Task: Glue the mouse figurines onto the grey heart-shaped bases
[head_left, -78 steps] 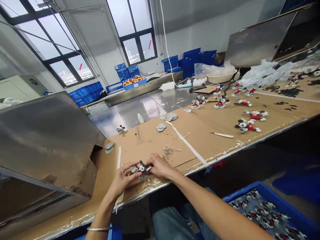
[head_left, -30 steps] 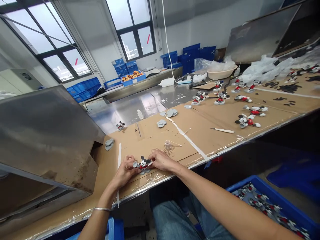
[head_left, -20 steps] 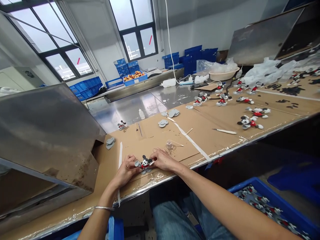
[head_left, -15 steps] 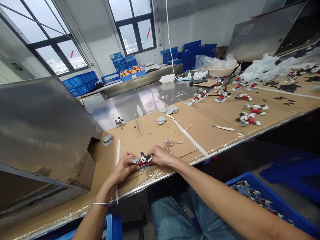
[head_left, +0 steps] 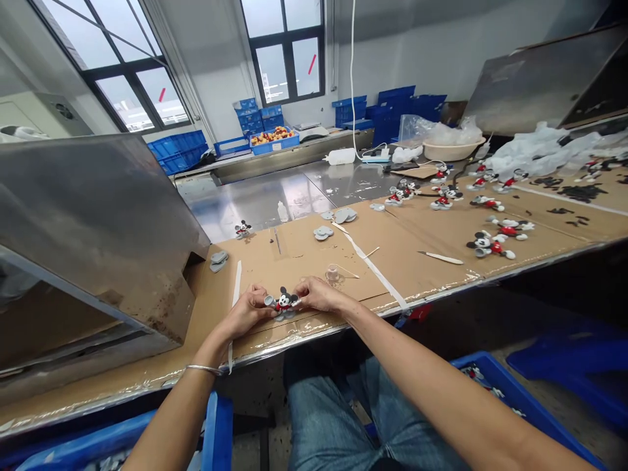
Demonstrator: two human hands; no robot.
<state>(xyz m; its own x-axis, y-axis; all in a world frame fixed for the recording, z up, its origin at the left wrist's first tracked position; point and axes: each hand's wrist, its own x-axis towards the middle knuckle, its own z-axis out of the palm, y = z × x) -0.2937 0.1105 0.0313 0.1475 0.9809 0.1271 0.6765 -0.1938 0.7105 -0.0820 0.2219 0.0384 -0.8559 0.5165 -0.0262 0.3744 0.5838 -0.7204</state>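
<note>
A small Mickey Mouse figurine [head_left: 284, 301], black, white and red on a grey base, stands upright near the table's front edge. My left hand [head_left: 249, 310] is closed on its left side, by the grey cup-like part. From the other side my right hand [head_left: 316, 294] pinches at the figurine's outstretched arm; its fingertips are partly hidden. Just beyond the right hand sit a small clear pot [head_left: 333, 273] and a cotton swab [head_left: 347, 271]. Grey flat bases [head_left: 322, 233] lie farther back in little stacks, with another stack [head_left: 218, 260] to the left.
More figurines [head_left: 490, 244] stand and lie on the cardboard at right, near a white-handled knife [head_left: 440, 258]. A metal housing [head_left: 98, 216] walls off the left. Blue crates [head_left: 520, 405] sit below the table edge. A figurine [head_left: 242, 229] and a small bottle [head_left: 282, 211] stand at the back.
The camera view has shifted, so the whole scene sits slightly differently in the picture. Both hands remain on the figurine, which stays in nearly the same spot on the cardboard.
</note>
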